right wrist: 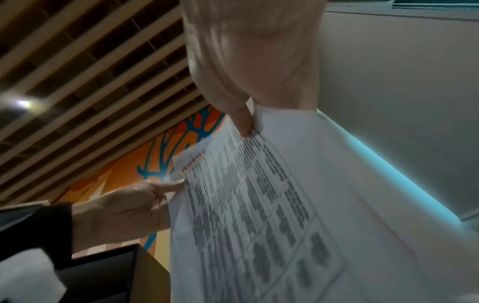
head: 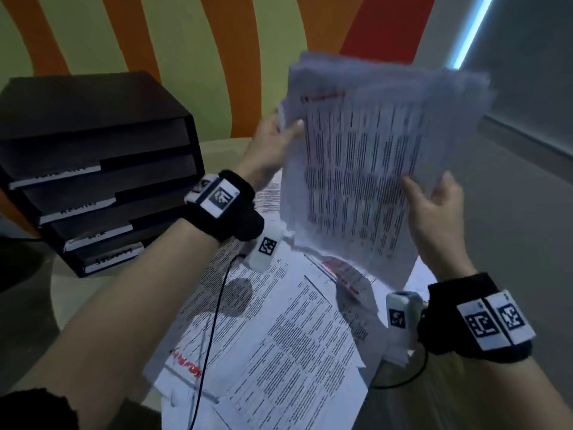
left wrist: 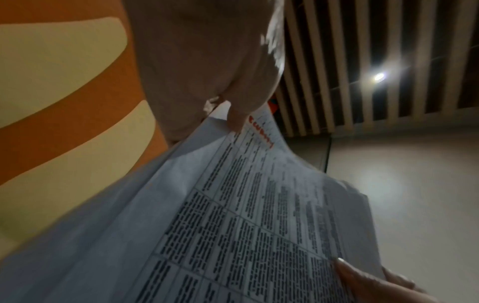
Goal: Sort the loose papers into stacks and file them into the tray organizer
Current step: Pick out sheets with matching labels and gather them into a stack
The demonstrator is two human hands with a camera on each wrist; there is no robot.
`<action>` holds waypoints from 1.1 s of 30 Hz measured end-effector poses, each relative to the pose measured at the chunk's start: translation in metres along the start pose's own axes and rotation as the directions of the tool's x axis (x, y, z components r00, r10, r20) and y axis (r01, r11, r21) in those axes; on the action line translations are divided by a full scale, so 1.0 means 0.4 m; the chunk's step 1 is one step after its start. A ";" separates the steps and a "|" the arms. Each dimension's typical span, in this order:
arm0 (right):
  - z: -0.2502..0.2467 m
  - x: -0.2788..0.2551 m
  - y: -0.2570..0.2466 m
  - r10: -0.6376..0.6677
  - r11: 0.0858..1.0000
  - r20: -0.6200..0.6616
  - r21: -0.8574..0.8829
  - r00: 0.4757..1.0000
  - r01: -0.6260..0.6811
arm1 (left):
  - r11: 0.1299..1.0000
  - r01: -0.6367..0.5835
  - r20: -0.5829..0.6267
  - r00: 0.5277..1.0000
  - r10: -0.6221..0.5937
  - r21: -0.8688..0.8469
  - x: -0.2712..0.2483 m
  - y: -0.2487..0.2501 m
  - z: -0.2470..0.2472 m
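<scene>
A stack of printed papers point(head: 366, 169) with table text and a red heading is held upright above the table, its sheets fanned at the top. My left hand point(head: 276, 141) pinches its left edge, thumb on the front sheet. My right hand point(head: 434, 209) grips its lower right edge, thumb in front. The left wrist view shows the stack point(left wrist: 233, 215) under my left thumb point(left wrist: 237, 121); the right wrist view shows the stack point(right wrist: 259, 205) pinched by my right hand point(right wrist: 246, 123). Loose papers point(head: 273, 330) lie spread below. The dark tray organizer point(head: 93, 169) stands at the left.
The organizer has several labelled shelves facing me. A black cable point(head: 214, 321) runs from my left wrist across the loose papers. The light table point(head: 511, 243) extends to the right. An orange and green striped wall point(head: 186, 41) stands behind.
</scene>
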State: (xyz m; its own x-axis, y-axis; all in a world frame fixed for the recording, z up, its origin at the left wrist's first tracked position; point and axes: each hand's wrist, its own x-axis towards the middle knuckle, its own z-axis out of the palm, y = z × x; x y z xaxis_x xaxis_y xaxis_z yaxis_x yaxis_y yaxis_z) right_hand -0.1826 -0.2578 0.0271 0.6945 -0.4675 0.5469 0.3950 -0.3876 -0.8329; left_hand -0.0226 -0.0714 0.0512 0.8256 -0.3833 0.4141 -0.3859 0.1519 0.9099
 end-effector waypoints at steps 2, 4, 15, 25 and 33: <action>0.022 0.001 -0.030 -0.091 0.995 -0.032 0.046 0.995 0.092 | 0.993 -0.094 -0.032 0.995 0.092 -0.074 0.010 0.050 -0.017; 0.042 -0.006 -0.026 -0.080 0.995 -0.054 0.047 0.995 0.083 | 0.984 -0.104 -0.017 0.995 0.103 -0.144 0.006 0.060 -0.038; 0.059 -0.019 0.129 0.299 0.954 -0.064 -0.006 0.952 -0.300 | 0.836 0.363 0.001 0.917 -0.399 0.410 -0.098 -0.190 -0.172; -0.068 -0.009 0.218 0.594 0.789 -0.116 -0.112 0.796 -0.604 | 0.443 0.548 -0.095 0.697 -0.710 0.709 -0.206 -0.276 -0.296; -0.090 -0.075 0.311 0.727 0.617 -0.089 -0.350 0.681 -0.705 | 0.329 0.403 -0.051 0.693 -0.719 0.854 -0.224 -0.296 -0.249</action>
State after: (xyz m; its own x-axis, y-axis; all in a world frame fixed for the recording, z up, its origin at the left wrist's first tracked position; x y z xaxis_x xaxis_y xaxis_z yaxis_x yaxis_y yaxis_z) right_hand -0.1760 -0.3206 -0.0897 0.7067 -0.6706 -0.2256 -0.4561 -0.1880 -0.8698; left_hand -0.0097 0.0357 -0.0913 0.8706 -0.3289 -0.3658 -0.1456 -0.8827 0.4469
